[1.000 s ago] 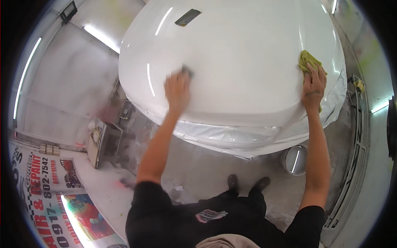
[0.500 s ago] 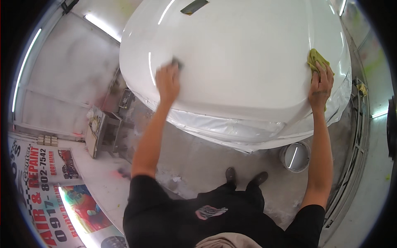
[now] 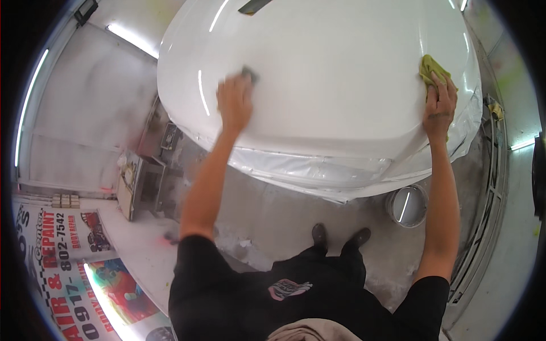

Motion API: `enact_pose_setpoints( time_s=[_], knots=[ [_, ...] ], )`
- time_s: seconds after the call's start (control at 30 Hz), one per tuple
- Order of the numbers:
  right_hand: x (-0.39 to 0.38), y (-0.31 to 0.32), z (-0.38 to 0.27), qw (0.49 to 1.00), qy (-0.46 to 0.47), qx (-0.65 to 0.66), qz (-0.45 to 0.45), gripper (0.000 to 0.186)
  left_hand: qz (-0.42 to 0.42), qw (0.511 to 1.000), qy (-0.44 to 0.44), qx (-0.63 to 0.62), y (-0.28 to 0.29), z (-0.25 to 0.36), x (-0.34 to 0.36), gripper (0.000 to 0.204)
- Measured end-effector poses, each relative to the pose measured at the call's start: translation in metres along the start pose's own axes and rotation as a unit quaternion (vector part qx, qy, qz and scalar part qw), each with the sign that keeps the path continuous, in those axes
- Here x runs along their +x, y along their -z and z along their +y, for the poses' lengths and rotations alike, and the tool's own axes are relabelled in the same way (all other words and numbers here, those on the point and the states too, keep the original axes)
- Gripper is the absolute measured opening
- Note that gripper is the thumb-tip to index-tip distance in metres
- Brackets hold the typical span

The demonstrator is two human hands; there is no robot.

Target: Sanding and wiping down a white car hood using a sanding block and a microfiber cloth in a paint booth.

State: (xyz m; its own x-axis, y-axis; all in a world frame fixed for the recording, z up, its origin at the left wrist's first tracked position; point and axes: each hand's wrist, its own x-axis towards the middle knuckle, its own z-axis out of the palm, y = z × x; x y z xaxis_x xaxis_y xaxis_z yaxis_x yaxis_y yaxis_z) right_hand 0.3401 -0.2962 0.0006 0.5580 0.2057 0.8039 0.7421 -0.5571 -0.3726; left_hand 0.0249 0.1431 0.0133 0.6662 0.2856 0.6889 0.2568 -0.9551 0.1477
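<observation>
A glossy white car hood [image 3: 335, 85] spreads out before me, its near edge draped with clear plastic sheeting [image 3: 307, 165]. On the hood's left part, my left hand [image 3: 234, 105] is closed and presses a small dark grey pad [image 3: 249, 73] to the surface; motion blurs both, so the pad's exact kind does not show. Over at the right side, my right hand [image 3: 440, 111] grips a yellow-green cloth [image 3: 433, 68] against the hood. Further off on the hood lies a dark flat piece [image 3: 254, 6] with a tan edge, cut by the frame's top.
Below the hood at right, a round bucket [image 3: 407, 206] stands on the grey floor, near my shoes [image 3: 341, 236]. A metal rack [image 3: 492, 193] runs along the right wall. To the left are a small cabinet [image 3: 135, 187] and a printed banner [image 3: 68, 267].
My left hand has slid slightly rightward and away from me over the hood with the pad. My right hand stays on the cloth at the right side. The view has shifted a little.
</observation>
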Motion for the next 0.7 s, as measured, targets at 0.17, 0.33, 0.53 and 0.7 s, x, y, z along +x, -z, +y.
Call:
enact_pose_setpoints(
  time_s=[0.17, 0.33, 0.53, 0.7],
  knots=[
    [0.008, -0.003, -0.020, 0.999, -0.038, 0.010, 0.005, 0.037, 0.013, 0.998, -0.064, -0.025, 0.064, 0.005, -0.088, 0.025],
    [0.002, -0.013, -0.028, 0.999, -0.011, 0.037, 0.015, 0.037, -0.009, 0.997, 0.062, 0.040, 0.006, -0.032, 0.115, 0.020],
    [-0.003, 0.010, 0.003, 1.000, 0.004, -0.016, 0.015, 0.037, 0.008, 0.996, -0.075, -0.055, 0.002, 0.042, -0.037, 0.027],
    [0.008, 0.001, -0.019, 0.999, -0.027, 0.002, 0.038, 0.036, 0.000, 0.990, -0.124, -0.061, 0.014, 0.032, -0.006, 0.029]
  ],
)
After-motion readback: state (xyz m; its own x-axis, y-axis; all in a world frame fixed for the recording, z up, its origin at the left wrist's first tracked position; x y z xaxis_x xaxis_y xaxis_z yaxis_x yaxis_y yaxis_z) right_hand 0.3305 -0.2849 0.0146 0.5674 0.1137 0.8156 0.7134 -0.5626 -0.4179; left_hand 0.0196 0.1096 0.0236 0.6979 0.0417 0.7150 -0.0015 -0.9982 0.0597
